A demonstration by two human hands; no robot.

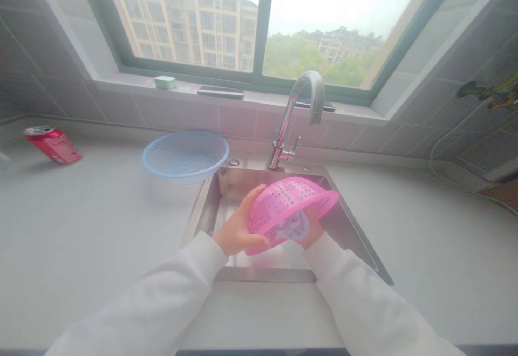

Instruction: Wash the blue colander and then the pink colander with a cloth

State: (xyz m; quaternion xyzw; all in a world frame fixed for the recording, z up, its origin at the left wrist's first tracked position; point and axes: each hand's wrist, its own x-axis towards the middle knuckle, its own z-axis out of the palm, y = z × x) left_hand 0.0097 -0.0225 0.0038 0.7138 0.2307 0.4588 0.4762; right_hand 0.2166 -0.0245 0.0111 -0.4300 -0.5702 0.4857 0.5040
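Observation:
A pink plastic colander (283, 197) is tilted on its side above the steel sink (267, 275), its opening turned toward me and to the right. My left hand (238, 226) grips its left side, the thumb over the rim and the fingers behind the perforated wall. Inside the bowl, my right hand (313, 229) holds a pale lilac cloth (294, 225) against the inner wall. The fingers of the right hand are mostly hidden by the cloth and the colander.
Behind the sink rises a chrome faucet (285, 113). A light blue colander (184, 175) stands on the counter left of the sink, with a red can (54, 145) farther left. On the windowsill are a pale green box-like item (165, 82) and a dark flat object (220, 93).

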